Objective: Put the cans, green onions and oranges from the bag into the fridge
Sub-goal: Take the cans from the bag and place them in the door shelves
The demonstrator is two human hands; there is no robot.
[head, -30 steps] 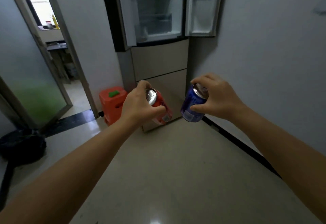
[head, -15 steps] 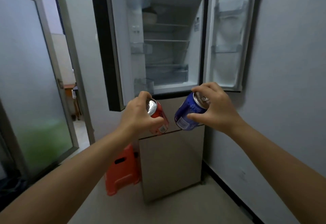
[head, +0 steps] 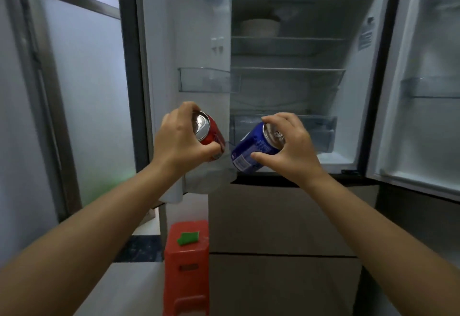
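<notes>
Both doors stand open on the fridge point(head: 286, 71). At frame centre, the left hand point(head: 180, 141) wraps a red can point(head: 211, 132), the right hand point(head: 290, 151) a blue can point(head: 251, 150), fingers curled tight, tops tilted back, probably to load both together.

Red can point(head: 211, 134), blue can point(head: 251, 150) with white label, red stool point(head: 185, 266) with green patch point(head: 188, 237)

- The view has risen from floor to open fridge point(head: 286, 86), now closer and filling the frame;
- both cans point(head: 211, 133) have come up before its lower shelves
</notes>
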